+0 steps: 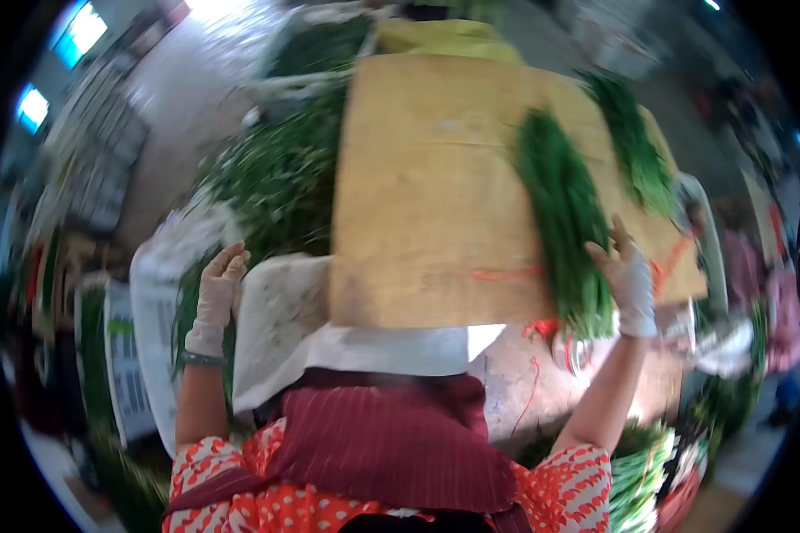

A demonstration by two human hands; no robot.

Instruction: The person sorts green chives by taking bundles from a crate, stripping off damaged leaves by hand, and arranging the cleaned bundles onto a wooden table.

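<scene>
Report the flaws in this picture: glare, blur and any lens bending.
Head view: glare washes out part of the floor at the upper left, and the windows there are overexposed; head view: the wide lens bows the board along its top edge and leaves the corners black; head view: the bunch of greens nearest the right hand looks smeared.

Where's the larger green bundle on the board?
In the head view, the larger bundle lies on the right half of the wooden board, beside the right hand, pale ends at the near edge.
</scene>
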